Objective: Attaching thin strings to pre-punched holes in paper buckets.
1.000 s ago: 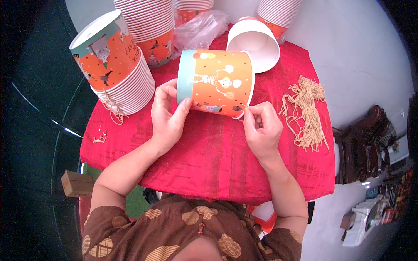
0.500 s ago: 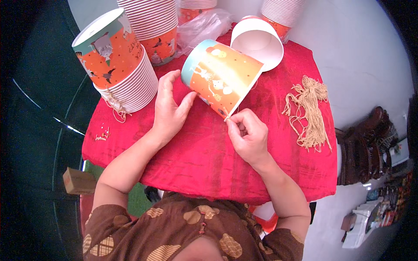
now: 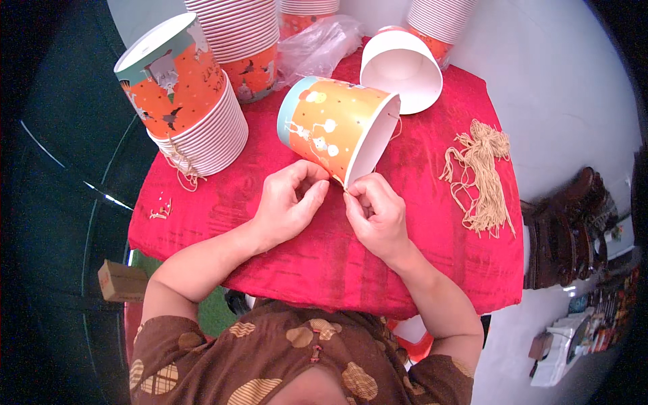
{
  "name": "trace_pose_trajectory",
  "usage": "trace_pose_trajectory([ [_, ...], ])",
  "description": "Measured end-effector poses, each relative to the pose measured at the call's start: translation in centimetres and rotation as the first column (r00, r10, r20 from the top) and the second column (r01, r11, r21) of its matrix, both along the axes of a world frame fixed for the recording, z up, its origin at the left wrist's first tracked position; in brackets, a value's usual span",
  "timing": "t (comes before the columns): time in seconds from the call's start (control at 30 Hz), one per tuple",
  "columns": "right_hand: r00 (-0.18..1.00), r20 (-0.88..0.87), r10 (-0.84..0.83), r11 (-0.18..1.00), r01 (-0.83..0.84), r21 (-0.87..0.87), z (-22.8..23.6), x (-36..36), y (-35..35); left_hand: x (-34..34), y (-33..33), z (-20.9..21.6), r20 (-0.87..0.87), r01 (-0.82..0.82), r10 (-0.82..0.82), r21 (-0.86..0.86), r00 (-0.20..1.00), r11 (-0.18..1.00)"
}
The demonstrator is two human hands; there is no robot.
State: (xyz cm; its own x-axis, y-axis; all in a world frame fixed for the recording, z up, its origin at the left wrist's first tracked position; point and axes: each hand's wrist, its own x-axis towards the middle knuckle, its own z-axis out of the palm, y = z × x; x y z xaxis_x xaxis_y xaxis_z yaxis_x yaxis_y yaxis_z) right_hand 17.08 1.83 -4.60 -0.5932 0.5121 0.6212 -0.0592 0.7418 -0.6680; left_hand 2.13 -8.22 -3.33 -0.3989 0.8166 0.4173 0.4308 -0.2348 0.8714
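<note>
An orange paper bucket [image 3: 331, 125] with a teal base band lies on its side, its white-rimmed mouth facing right. A thin tan string [image 3: 399, 127] hangs from the far side of its rim. At the near edge of the rim, my right hand [image 3: 379, 212] pinches a short bit of tan string between thumb and forefinger. My left hand [image 3: 287, 206] is just left of it, below the bucket's wall, with thumb and fingers brought together; what they hold, if anything, is too small to make out.
Stacked upside-down buckets [image 3: 196, 128] stand at the left with strings hanging. Behind are more stacks [image 3: 233, 34], a clear plastic bag [image 3: 314, 47] and a tipped white-lined bucket [image 3: 401, 71]. A bundle of tan strings [image 3: 482, 179] lies right on the red tablecloth [image 3: 304, 270].
My left hand has moved from the bucket's left side, nearer and rightward to the rim, and its fingers have closed. The bucket has turned, showing more of its mouth.
</note>
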Motion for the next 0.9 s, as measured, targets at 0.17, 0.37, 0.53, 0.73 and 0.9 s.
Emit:
trace_pose_trajectory([
  [0.17,0.999,0.034,0.029,0.999,-0.028,-0.015,-0.1,0.0,-0.3,-0.1,-0.1,0.1,0.498,0.184,-0.112,-0.097,0.86,0.978],
  [0.37,0.998,0.012,0.064,0.998,-0.064,-0.007,-0.6,-0.2,-0.3,0.2,0.2,-0.2,0.544,0.17,-0.097,-0.085,0.833,0.982],
  [0.53,0.997,0.029,0.068,0.996,-0.069,0.048,-0.4,-0.4,-0.4,0.1,0.2,-0.6,0.584,0.163,-0.101,-0.054,0.806,0.985],
  [0.73,0.997,0.055,0.05,0.988,-0.041,-0.148,-0.9,-0.1,-0.6,0.2,-0.1,-0.2,0.633,0.227,-0.147,-0.047,0.76,0.973],
  [0.9,0.996,0.05,0.072,0.936,-0.05,-0.349,-1.3,-0.1,-0.3,-0.3,-0.2,-0.4,0.6,0.342,-0.171,-0.182,0.782,0.922],
])
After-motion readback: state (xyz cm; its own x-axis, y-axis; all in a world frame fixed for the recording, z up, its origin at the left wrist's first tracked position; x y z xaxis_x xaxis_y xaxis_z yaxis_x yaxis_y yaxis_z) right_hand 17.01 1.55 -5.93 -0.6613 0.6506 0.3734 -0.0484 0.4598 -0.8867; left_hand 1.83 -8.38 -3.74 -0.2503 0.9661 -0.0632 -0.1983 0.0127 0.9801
